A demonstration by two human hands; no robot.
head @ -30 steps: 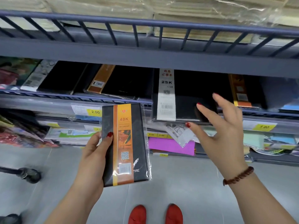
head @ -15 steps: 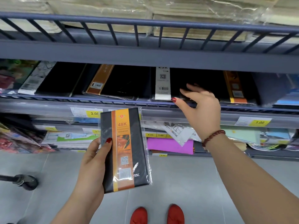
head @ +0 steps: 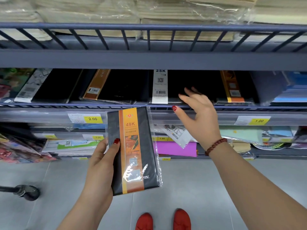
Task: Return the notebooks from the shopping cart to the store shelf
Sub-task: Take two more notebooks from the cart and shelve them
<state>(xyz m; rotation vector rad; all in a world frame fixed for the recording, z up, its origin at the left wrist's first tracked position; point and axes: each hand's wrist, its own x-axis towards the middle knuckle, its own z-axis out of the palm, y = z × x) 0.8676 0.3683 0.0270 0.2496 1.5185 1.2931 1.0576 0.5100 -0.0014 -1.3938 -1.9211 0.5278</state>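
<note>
At the shelf's (head: 149, 59) front rail, the right hand (head: 199, 117) has drawn back empty, fingers spread.
25K notebook (head: 167, 90) now lies shelved; left hand (head: 101, 163) grips the 48K notebook (head: 132, 150), next to place.

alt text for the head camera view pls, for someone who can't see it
A person's left hand holds a plastic-wrapped black and orange 48K notebook upright before a grey store shelf, while the open right hand reaches toward black notebooks lying there. Red shoes show on the floor below.
</note>
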